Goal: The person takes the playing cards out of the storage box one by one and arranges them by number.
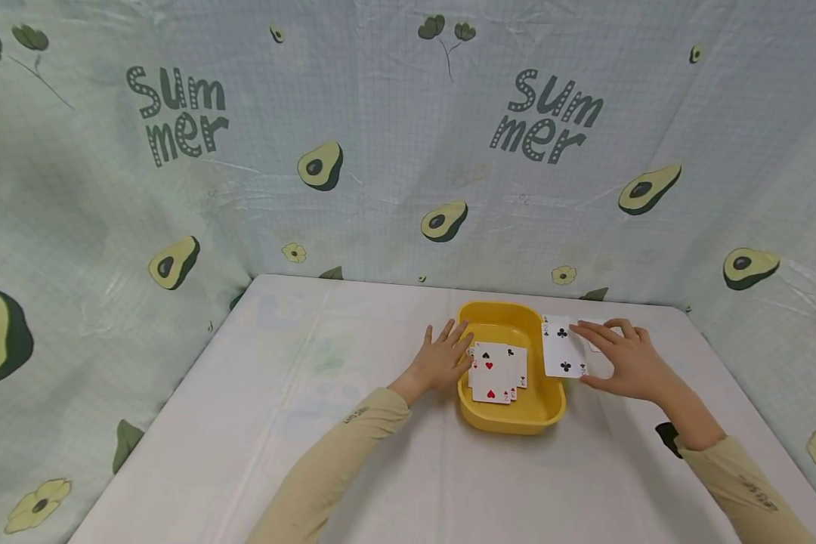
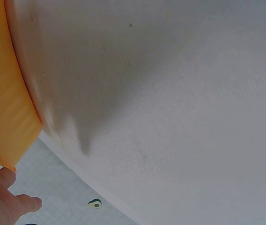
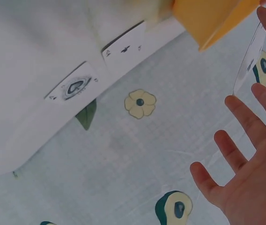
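A makeshift recording booth rather than a lived-in room: a printed cloth backdrop patterned with avocados, small flowers and the word "Summer" hangs behind and to both sides of the hands, closing in a table draped in plain white cloth. Between the hands sits a yellow plastic tray of playing cards; more cards lie just beyond the right hand.
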`<state>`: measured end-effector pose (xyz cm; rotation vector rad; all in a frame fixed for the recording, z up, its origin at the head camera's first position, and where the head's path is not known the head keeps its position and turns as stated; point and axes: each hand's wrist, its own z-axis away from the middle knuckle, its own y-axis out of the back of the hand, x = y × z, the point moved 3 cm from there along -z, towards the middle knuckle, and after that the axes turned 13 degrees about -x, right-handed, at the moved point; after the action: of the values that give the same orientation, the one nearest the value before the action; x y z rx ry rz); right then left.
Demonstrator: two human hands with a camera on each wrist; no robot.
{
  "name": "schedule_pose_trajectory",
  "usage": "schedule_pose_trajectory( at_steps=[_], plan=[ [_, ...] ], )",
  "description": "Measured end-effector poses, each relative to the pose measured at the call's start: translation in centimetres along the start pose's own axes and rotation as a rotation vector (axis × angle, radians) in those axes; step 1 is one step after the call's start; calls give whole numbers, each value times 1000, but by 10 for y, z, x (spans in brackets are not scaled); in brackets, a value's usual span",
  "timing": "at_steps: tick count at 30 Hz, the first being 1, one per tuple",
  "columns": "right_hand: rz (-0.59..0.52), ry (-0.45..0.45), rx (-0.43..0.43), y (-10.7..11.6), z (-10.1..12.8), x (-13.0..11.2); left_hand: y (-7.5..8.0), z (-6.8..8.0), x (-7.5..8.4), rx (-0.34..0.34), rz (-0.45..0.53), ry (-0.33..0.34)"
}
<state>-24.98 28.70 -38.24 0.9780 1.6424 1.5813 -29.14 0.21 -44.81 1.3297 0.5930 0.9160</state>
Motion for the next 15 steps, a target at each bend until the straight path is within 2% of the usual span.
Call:
schedule_pose_trajectory(
  at_steps=[6, 15],
  plan=[
    [0, -15, 3, 4, 5, 14, 0, 0, 0, -4, 10, -7],
    [39, -84, -19, 0, 12, 33, 1, 0, 0, -13, 4, -7]
  ],
)
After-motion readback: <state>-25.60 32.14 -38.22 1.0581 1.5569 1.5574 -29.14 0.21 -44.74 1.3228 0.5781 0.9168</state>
